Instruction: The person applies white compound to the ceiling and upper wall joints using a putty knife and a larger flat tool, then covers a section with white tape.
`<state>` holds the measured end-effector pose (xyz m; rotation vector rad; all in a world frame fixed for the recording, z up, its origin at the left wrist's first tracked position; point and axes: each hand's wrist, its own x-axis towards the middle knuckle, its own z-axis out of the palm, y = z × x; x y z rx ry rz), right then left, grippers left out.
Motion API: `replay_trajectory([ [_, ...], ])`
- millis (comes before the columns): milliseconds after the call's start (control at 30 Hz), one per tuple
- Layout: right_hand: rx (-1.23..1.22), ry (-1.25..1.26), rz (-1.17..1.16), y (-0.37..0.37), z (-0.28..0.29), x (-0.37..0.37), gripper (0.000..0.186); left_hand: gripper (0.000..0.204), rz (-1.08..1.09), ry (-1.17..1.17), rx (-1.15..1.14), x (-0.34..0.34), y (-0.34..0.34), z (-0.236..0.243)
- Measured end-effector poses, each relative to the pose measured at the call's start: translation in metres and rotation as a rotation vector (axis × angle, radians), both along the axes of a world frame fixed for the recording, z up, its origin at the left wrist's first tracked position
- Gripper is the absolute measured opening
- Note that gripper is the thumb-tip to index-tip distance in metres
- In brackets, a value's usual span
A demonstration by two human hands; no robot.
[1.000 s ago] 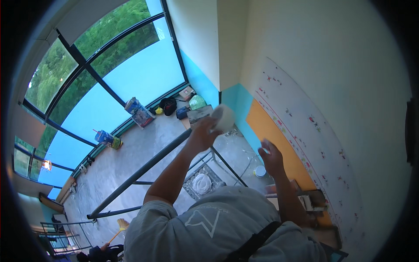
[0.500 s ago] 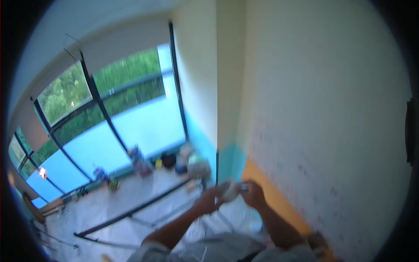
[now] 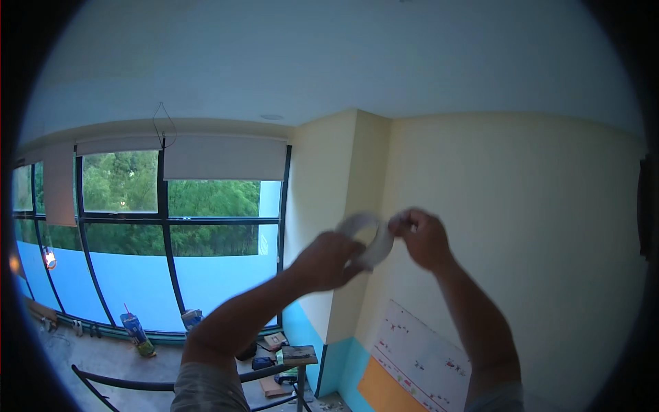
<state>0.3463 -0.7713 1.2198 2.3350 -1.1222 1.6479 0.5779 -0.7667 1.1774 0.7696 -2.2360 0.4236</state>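
My left hand [image 3: 329, 261] grips a pale roll of tape [image 3: 379, 242] by its lower left side, fingers through or around the ring, raised in front of the wall corner. My right hand [image 3: 422, 237] is just to the right of the roll, its thumb and forefinger pinched at the roll's upper right edge, apparently on the tape's end, though that is too small to make out clearly. Both forearms rise from the lower edge.
A dark metal frame [image 3: 127, 380] with a small board [image 3: 298, 352] on top stands low ahead. Bags [image 3: 137, 333] and boxes lie along the window wall [image 3: 220, 275]. A printed sheet [image 3: 419, 343] hangs on the right wall. The ceiling [image 3: 446, 62] spans the top.
The view has swung upward from the floor to walls and ceiling. Both hands have risen with the tape roll, and my right hand has come over to its edge.
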Motion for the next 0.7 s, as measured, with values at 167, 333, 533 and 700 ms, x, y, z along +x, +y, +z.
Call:
replay_trajectory([
  [167, -0.383, 0.022, -0.053, 0.027, 0.114, 0.015, 0.024, 0.048, 0.052, 0.089, -0.398, 0.009, 0.007, 0.092],
  [333, -0.438, -0.239, 0.197, 0.04, 0.199, 0.021, 0.03, 0.046, 0.322, 0.094, -0.622, 0.009, 0.062, 0.186],
  [533, -0.585, -0.368, 0.321, 0.054, 0.278, 0.034, 0.03, 0.048, 0.695, 0.059, -0.987, 0.016, 0.129, 0.263],
  [700, -0.621, -0.532, 0.447, 0.048, 0.315, 0.023, 0.017, 0.052, 0.955, 0.012, -0.824, 0.014, 0.199, 0.284],
])
